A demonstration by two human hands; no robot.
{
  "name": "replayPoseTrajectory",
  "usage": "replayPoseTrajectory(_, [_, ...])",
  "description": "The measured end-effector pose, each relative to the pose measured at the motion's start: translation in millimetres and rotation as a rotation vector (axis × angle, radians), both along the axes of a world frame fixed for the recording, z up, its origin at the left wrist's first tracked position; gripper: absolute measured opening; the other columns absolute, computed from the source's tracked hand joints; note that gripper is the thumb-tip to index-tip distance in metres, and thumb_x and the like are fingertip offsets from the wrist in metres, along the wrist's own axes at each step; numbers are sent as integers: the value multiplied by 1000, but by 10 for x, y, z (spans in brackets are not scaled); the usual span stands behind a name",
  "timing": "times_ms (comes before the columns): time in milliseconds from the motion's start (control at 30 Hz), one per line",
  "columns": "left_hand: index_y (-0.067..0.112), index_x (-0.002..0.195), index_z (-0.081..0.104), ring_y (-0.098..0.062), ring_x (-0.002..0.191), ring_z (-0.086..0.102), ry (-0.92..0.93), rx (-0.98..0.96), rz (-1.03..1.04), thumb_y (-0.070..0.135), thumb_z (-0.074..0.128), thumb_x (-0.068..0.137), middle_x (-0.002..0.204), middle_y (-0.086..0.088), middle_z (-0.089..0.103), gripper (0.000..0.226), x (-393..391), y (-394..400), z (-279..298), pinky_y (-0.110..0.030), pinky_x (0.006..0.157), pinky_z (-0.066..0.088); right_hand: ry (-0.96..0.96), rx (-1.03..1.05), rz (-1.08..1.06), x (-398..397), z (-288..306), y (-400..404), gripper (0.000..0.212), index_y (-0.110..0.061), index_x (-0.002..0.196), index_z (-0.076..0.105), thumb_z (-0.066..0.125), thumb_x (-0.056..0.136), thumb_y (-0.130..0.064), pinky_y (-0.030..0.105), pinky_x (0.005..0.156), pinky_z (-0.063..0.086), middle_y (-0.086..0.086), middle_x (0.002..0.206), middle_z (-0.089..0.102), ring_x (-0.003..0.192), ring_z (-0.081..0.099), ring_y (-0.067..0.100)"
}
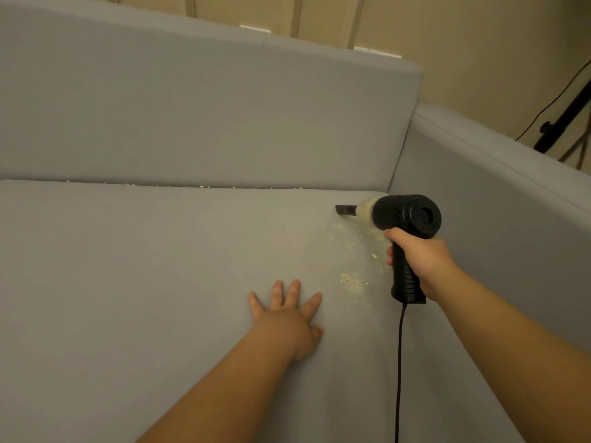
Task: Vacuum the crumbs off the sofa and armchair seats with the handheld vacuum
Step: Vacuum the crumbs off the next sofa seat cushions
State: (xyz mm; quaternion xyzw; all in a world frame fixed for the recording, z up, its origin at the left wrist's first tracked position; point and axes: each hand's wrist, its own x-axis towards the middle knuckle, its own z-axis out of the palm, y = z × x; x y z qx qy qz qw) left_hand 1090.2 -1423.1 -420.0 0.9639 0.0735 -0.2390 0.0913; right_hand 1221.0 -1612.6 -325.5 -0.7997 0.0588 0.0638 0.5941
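My right hand [419,260] grips the handle of a black handheld vacuum [406,219]. Its narrow black nozzle [345,209] points left and touches the grey sofa seat [144,266] near the back right corner. A clear dust cup behind the nozzle holds pale debris. Pale crumbs [351,281] lie scattered on the seat just left of the handle. More crumbs [204,187] sit along the seam under the backrest. My left hand [287,314] rests flat on the seat, fingers spread, left of the crumbs.
The grey backrest [208,116] rises behind the seat and the grey armrest [499,187] closes it on the right. A black cord [399,372] hangs from the vacuum handle down across the seat. A dark stand [563,123] and cable stand beyond the armrest.
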Motion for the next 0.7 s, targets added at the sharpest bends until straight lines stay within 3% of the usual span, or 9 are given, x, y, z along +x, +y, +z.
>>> replayPoseTrajectory(233, [52, 159, -12, -30, 155, -25, -17, -3, 3, 64, 23, 104, 168, 5, -28, 66, -20, -11, -2, -77, 113, -9, -42, 8, -108, -79, 1, -111, 23, -9, 106, 70, 79, 87, -20, 41, 77, 60, 11, 81, 71, 70, 68, 24])
replayPoseTrajectory(467, [52, 158, -13, -29, 155, -25, -20, -3, 7, 65, 22, 103, 168, 6, -28, 66, -14, -9, -13, -77, 113, -9, 15, -27, 57, -161, 2, -212, 24, -10, 108, 71, 81, 90, -23, 51, 86, 62, 14, 82, 74, 75, 71, 29])
replayPoseTrajectory(700, [52, 159, -11, -29, 155, -25, -31, -8, 10, 65, 23, 103, 169, 6, -28, 67, -20, -13, -23, -77, 112, -10, -89, -36, -61, -127, 34, -112, 21, -11, 103, 71, 81, 88, -23, 43, 78, 60, 10, 80, 73, 73, 70, 26])
